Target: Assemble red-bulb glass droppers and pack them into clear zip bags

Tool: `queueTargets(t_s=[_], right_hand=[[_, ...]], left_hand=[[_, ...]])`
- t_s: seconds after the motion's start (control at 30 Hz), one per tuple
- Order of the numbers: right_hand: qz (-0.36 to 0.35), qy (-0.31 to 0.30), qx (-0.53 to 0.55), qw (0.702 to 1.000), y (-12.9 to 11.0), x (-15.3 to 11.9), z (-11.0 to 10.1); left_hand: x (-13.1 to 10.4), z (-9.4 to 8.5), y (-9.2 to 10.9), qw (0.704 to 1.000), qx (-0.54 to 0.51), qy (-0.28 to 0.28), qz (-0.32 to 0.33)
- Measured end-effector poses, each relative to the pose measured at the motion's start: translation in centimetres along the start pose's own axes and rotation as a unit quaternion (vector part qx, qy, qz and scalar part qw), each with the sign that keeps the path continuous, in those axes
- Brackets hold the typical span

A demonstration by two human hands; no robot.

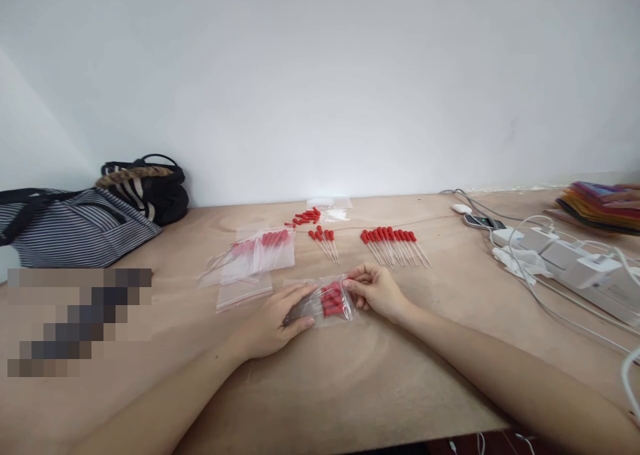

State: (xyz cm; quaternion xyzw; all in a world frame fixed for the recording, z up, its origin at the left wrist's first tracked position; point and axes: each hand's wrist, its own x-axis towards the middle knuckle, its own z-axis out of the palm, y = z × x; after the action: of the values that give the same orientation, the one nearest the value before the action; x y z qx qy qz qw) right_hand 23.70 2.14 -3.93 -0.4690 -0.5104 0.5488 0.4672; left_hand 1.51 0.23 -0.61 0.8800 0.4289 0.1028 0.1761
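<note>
A clear zip bag (310,306) with several red-bulbed droppers (332,300) inside lies on the table between my hands. My left hand (280,318) is around its left end, fingers along the top and thumb at the lower edge. At the right end, my right hand (373,290) pinches the bag's edge between thumb and fingers. Just beyond the bag, a few loose droppers (327,243) lie side by side. A longer row of droppers (393,245) is spread to the right. Filled clear bags (255,258) overlap on the left, over another flat bag (245,294).
Loose red rubber bulbs (307,216) and a clear bag of thin tubes (334,212) lie toward the wall. A striped bag (85,222) and black bag (165,192) stand left. Chargers on a power strip (575,262) trail cables right. Another person's hand (627,196) touches colourful pouches (590,205).
</note>
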Motion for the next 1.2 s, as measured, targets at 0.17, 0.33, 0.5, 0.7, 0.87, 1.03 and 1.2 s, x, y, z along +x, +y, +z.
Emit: queueTargets(t_s=[0.17, 0.33, 0.5, 0.7, 0.87, 1.03, 1.2], right_hand=[[0.033, -0.062, -0.052, 0.996, -0.5, 0.2, -0.3], [0.021, -0.063, -0.102, 0.993, -0.2, 0.3, 0.1], [-0.019, -0.061, -0.122, 0.99, 0.1, 0.5, 0.6], [-0.024, -0.115, -0.145, 0.982, 0.2, 0.6, 0.5], [-0.07, -0.118, -0.162, 0.977, 0.7, 1.0, 0.3], [-0.073, -0.072, -0.16, 0.982, 0.6, 0.8, 0.6], [-0.137, 0.004, -0.257, 0.957, 0.3, 0.6, 0.7]], left_hand=[[0.0, 0.2, -0.2, 1.0, -0.001, 0.01, 0.01], [0.1, 0.1, -0.2, 1.0, -0.005, 0.011, 0.012], [0.1, 0.0, -0.1, 1.0, -0.014, 0.02, 0.009], [0.0, 0.0, 0.0, 1.0, -0.017, 0.015, 0.002], [0.0, 0.0, 0.0, 1.0, -0.022, 0.017, 0.005], [0.0, 0.0, -0.2, 0.999, -0.018, 0.024, 0.022], [0.1, 0.4, -0.6, 0.998, -0.006, 0.044, 0.041]])
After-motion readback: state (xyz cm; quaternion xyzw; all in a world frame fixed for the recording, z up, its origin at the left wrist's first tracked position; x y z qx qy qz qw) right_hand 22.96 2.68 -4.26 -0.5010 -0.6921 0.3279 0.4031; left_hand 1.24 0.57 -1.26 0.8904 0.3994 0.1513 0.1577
